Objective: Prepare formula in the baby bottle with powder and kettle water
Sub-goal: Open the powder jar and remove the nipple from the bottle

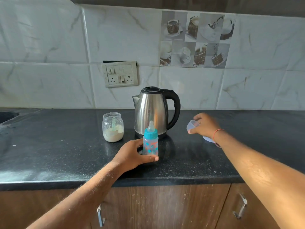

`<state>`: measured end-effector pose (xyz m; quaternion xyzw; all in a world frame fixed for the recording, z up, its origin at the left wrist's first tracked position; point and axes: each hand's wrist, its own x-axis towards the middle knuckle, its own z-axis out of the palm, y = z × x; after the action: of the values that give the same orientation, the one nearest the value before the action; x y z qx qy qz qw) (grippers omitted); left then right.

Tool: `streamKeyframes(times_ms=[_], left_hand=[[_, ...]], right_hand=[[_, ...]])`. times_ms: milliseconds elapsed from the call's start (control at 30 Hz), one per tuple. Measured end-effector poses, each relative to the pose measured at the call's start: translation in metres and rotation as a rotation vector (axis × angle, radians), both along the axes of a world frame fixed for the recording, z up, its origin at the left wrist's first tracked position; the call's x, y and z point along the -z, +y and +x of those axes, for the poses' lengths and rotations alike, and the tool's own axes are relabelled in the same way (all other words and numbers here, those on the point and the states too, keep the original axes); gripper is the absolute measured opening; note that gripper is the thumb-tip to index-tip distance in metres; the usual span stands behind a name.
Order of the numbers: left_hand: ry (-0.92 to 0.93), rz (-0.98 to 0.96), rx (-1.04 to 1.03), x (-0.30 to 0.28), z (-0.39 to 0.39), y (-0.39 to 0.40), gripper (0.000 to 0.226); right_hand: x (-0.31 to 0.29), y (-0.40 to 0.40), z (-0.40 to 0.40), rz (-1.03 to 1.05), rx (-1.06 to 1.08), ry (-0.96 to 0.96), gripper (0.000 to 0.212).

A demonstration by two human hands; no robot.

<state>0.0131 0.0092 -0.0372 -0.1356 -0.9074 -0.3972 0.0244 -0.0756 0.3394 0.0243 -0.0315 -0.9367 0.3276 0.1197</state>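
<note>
Switchboard [121, 74] on tiled wall [49, 47]; wooden cabinets [165, 207] below.

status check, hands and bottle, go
Left hand grips baby bottle upright on counter, teat still on. Right hand holds clear cap. Nothing blocks kettle or powder jar.

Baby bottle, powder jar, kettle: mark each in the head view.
baby bottle [150, 145]: head view, on the printed clear body below the teal collar.
powder jar [113, 127]: head view, on the clear front wall.
kettle [151, 111]: head view, on the steel body.
</note>
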Motion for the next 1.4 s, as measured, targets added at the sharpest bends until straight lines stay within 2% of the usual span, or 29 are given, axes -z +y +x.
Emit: streamKeyframes(times_ms=[67,133,200,267,300,400,467,600,667,733,800,867,933,967,1067,1200,1333,1400], left_hand=[[0.006,0.001,0.010,0.000,-0.001,0.000,0.080],[0.000,0.001,0.013,-0.001,-0.002,0.000,0.088],[-0.009,0.005,0.011,-0.001,-0.004,0.000,0.094],[-0.004,0.006,0.008,0.000,-0.005,0.000,0.088],[-0.002,0.007,0.006,0.001,-0.005,0.000,0.085],[0.011,0.005,0.005,0.002,-0.007,-0.001,0.081],[0.011,0.001,0.006,0.002,-0.007,-0.001,0.080],[0.017,-0.005,0.005,0.002,-0.005,0.000,0.079],[0.016,-0.007,0.001,0.002,-0.005,0.000,0.078],[0.014,-0.005,-0.004,0.002,-0.005,0.000,0.079],[0.020,-0.004,-0.008,0.003,-0.005,0.001,0.081],[0.036,-0.009,-0.014,0.003,-0.005,0.000,0.080],[0.062,-0.011,-0.020,0.003,-0.002,0.002,0.071],[0.073,-0.011,-0.025,0.003,-0.001,0.002,0.066],[0.084,-0.002,-0.033,0.003,0.000,0.003,0.053],[0.070,0.005,-0.026,0.006,-0.004,0.002,0.046],[0.045,0.007,-0.017,0.006,-0.008,-0.002,0.067],[0.028,0.007,-0.002,0.004,-0.009,-0.003,0.066]], right_hand=[[0.008,-0.005,-0.007,0.035,0.012,-0.007,0.047],[0.016,-0.008,-0.015,0.077,0.037,0.001,0.030],[0.022,-0.010,-0.020,0.105,0.047,-0.008,0.022],[0.021,-0.012,-0.021,0.123,0.046,-0.015,0.020],[0.020,-0.013,-0.022,0.126,0.038,-0.020,0.026],[0.023,-0.013,-0.021,0.130,0.043,-0.021,0.070],[0.028,-0.012,-0.017,0.137,0.049,-0.011,0.082],[0.036,-0.010,0.002,0.171,0.065,0.081,0.089],[0.042,-0.016,0.015,0.305,0.039,0.233,0.085],[0.046,-0.030,0.030,0.328,-0.050,0.426,0.074],[0.046,-0.053,0.049,0.157,-0.182,0.571,0.057],[0.045,-0.087,0.072,-0.142,-0.308,0.622,0.044],[0.047,-0.120,0.091,-0.390,-0.387,0.605,0.044],[0.049,-0.134,0.096,-0.442,-0.401,0.588,0.048],[0.055,-0.158,0.099,-0.449,-0.375,0.587,0.058],[0.057,-0.163,0.092,-0.488,-0.281,0.549,0.047],[0.056,-0.162,0.092,-0.596,-0.330,0.455,0.056],[0.056,-0.160,0.090,-0.606,-0.375,0.429,0.060]])
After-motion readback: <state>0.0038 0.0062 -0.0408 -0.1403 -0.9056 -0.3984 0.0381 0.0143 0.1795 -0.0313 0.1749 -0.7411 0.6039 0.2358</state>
